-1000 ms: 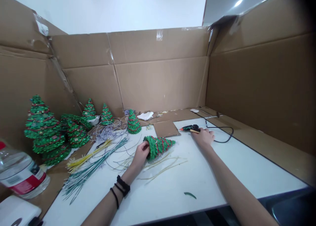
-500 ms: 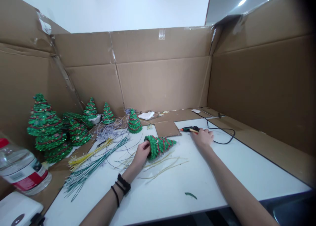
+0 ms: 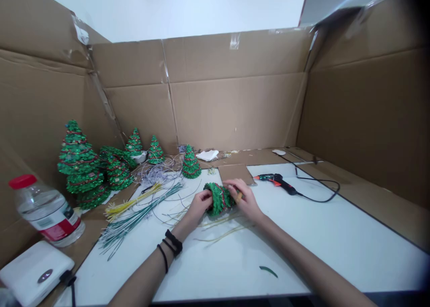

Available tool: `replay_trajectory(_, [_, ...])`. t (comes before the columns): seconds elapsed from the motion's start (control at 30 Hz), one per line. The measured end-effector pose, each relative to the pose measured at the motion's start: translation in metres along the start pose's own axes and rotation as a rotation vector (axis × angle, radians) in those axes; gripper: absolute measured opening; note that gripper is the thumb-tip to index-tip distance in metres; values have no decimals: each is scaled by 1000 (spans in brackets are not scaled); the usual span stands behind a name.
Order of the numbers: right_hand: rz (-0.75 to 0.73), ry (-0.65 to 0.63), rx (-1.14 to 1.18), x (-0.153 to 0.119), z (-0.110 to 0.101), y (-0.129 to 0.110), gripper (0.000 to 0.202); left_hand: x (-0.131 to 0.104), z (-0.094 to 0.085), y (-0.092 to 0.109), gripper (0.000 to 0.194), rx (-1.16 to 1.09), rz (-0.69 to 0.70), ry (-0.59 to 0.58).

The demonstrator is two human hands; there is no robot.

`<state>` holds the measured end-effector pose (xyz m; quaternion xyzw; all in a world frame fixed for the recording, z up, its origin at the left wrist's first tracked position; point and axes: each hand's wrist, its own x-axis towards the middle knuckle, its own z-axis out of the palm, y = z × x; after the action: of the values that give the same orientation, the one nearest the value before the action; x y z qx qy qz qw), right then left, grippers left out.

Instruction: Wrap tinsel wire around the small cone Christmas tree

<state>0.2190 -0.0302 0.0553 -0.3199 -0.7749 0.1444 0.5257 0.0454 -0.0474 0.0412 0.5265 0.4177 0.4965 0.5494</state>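
Note:
A small green tinsel Christmas tree (image 3: 220, 198) with red garland lies on its side above the white tabletop, its base turned to the left. My left hand (image 3: 200, 202) is closed on the base edge, fingertips inside the rim. At the tip end, my right hand (image 3: 247, 199) is closed around a short tan, wooden-looking stick (image 3: 239, 197), with its fingers against the tree. That hand covers the tree's point. A black glue gun (image 3: 277, 181) with an orange nozzle and trigger lies to the right, apart from both hands.
Green wire stems (image 3: 144, 215) and yellow ones (image 3: 134, 202) lie left. Several finished trees (image 3: 80, 159) stand behind them, near tangled wire (image 3: 157, 175). A red-capped bottle (image 3: 50, 211) and white box (image 3: 36, 271) occupy the left edge. A cardboard square (image 3: 235, 173) lies behind my hands; cardboard walls (image 3: 235, 114) surround the table.
My right hand has left the glue gun's side and come left to the tree, bringing the tan stick. My left hand still holds the tree's base. The view has shifted slightly.

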Motion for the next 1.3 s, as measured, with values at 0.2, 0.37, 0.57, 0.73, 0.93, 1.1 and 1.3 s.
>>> replay_trajectory(0.2, [-137, -57, -63, -7, 3, 0, 20, 1, -2, -2, 23, 10, 20, -23])
replay_trajectory(0.37, [-231, -45, -122, -8, 4, 1, 17, 1, -3, -1, 24, 1, 11, -33])
replay_trajectory(0.57, [-228, -62, -143, -9, 5, -4, 14, 0, -3, 0, 23, -13, 14, -38])
replay_trajectory(0.73, [-201, -57, -122, -9, 6, -3, 15, 0, -3, 2, 27, -8, -6, -25])
replay_trajectory(0.93, [-177, -46, -94, -9, 8, -2, 14, 0, -2, 5, 31, -13, -15, -10])
replay_trajectory(1.1, [-90, 14, -71, -10, 10, -1, 16, 0, -1, 6, 33, -12, -20, 3])
replay_trajectory(1.3, [-116, -17, -83, -9, 11, 0, 18, 2, -1, 5, 32, -21, -27, 8])
